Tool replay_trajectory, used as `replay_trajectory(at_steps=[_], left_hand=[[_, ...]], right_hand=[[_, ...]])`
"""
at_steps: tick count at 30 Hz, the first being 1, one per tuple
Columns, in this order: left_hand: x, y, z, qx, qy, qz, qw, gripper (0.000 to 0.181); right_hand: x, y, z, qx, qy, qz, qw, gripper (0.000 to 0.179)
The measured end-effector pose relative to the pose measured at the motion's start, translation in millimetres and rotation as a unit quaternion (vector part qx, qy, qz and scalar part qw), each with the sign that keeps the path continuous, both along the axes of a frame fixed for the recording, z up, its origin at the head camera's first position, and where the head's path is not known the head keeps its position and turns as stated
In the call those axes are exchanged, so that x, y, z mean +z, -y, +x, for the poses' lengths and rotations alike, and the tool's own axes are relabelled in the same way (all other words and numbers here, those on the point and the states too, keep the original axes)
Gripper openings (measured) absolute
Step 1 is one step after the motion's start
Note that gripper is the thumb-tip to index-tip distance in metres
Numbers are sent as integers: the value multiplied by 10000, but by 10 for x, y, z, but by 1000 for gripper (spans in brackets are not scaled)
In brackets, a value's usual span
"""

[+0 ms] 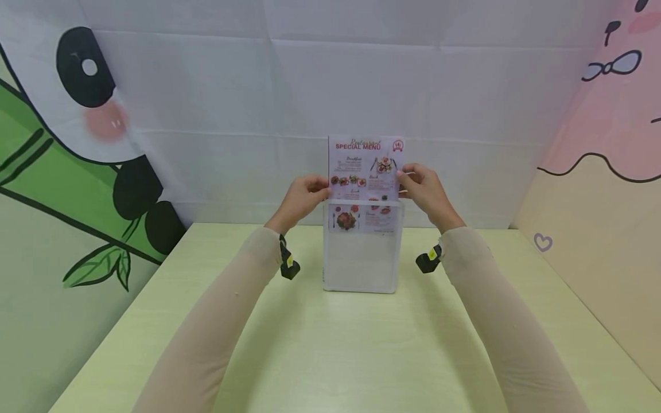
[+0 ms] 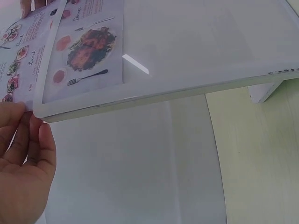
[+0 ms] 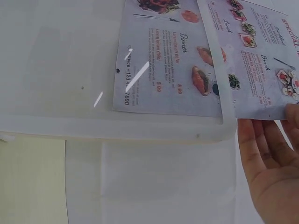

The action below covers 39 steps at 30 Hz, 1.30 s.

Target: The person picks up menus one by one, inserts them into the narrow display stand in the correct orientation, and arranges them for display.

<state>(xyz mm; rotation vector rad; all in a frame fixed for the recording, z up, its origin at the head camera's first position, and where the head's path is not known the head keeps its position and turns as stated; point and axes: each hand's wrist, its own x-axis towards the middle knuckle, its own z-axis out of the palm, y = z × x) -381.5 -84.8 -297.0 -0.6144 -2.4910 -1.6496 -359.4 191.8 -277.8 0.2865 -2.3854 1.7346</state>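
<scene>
A printed menu sheet (image 1: 356,158) stands partly inside a clear, white-edged display frame (image 1: 360,264) that is upright on the table. Its lower part shows through the frame's clear front; its upper part rises above the top edge. My left hand (image 1: 304,198) pinches the sheet's left edge just above the frame's corner. On the opposite edge, slightly higher, my right hand (image 1: 424,192) pinches the sheet between thumb and fingers. In the left wrist view the left fingertips (image 2: 38,128) lie right by the frame's corner.
The pale wooden table (image 1: 330,355) runs back to a white cloth backdrop (image 1: 361,86). Painted panels (image 1: 41,241) flank both sides. A support foot (image 2: 264,91) projects behind the frame. Black wrist cameras (image 1: 428,261) hang below both wrists.
</scene>
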Motion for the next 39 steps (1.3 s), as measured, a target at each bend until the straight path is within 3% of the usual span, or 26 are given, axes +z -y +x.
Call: replay_trajectory(at_steps=[15,39], left_hand=[[-21,-9,-15,-84,-76,-60,9999,23],[-48,-5,-61,71,2,-182,9998,23]], right_hand=[[-37,-11,-40,-97,45,84,9999,28],[-65,-30,-20,-142,277,257,9992,32]])
